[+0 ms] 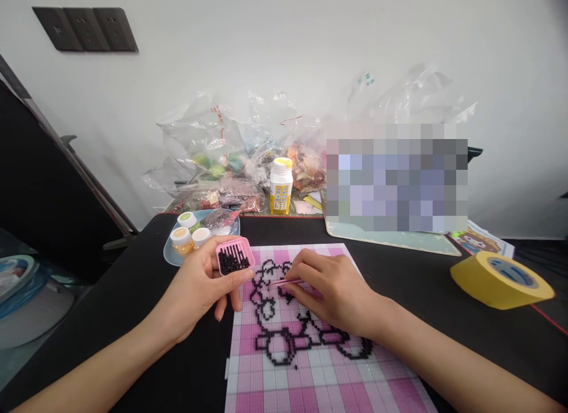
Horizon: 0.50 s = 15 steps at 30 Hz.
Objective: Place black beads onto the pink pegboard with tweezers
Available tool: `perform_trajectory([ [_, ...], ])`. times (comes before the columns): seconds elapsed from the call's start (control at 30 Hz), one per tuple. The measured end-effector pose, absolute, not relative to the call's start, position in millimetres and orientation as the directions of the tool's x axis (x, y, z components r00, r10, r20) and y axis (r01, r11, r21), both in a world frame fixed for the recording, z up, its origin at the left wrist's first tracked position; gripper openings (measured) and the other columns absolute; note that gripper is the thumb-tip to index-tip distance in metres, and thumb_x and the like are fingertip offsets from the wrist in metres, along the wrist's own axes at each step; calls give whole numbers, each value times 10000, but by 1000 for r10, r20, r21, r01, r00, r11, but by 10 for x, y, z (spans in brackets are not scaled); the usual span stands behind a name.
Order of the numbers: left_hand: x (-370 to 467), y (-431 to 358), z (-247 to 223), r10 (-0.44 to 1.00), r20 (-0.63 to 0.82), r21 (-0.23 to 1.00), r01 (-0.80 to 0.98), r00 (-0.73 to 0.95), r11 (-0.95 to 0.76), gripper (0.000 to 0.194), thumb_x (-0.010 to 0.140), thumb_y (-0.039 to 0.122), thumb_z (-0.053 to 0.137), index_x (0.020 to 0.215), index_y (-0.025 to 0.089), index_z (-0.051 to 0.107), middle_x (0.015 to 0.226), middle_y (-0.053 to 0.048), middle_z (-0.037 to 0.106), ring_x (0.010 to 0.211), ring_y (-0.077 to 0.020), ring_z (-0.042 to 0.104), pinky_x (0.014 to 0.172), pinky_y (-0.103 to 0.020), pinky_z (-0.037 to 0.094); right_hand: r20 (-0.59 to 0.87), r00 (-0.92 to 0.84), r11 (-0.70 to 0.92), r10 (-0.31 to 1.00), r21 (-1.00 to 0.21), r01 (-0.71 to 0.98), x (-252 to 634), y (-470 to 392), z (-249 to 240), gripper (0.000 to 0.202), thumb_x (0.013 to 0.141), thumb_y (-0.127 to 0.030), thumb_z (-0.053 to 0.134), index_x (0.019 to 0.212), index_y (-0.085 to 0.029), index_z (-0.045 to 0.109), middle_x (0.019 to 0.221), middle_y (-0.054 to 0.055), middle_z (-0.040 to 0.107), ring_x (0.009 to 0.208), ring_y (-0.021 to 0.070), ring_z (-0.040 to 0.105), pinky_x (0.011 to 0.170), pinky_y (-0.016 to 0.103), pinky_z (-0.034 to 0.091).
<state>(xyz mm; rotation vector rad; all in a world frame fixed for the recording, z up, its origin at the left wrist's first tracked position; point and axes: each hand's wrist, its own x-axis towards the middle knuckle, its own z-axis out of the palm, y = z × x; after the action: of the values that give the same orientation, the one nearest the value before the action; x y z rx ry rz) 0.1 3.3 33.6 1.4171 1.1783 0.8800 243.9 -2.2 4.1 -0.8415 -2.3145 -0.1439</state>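
My left hand [202, 283] holds a small pink tray [252, 260] of black beads [233, 259] tilted above the board's upper left corner. Pink tweezers [288, 281] are pinched in my right hand [326, 286], their tips pointing left over the pattern. Beneath lies a pegboard over a pink and white checked sheet [306, 392], with an outline of black beads [279, 348] on it. One loose black bead [296, 367] sits below the outline. My right hand covers part of the pattern.
A blue tray [168, 253] with small jars stands at the back left. Behind the board are a white and yellow bottle [281, 188] and plastic bags [235, 194]. A roll of yellow tape [483, 283] lies at the right, near a pale green board [399, 240].
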Motion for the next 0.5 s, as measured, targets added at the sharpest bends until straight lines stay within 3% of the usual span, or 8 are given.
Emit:
perform_trajectory([
  [0.5, 0, 35, 335, 954, -93, 977, 211, 284, 33, 526, 801, 389, 793, 1212, 188, 534, 482, 53, 647, 340, -93, 484, 312, -131, 358, 597, -587, 783, 547, -118, 610, 2440, -20, 51, 237, 1021, -265, 498, 889, -164, 667, 811, 27, 659, 605, 123, 599, 493, 249, 336],
])
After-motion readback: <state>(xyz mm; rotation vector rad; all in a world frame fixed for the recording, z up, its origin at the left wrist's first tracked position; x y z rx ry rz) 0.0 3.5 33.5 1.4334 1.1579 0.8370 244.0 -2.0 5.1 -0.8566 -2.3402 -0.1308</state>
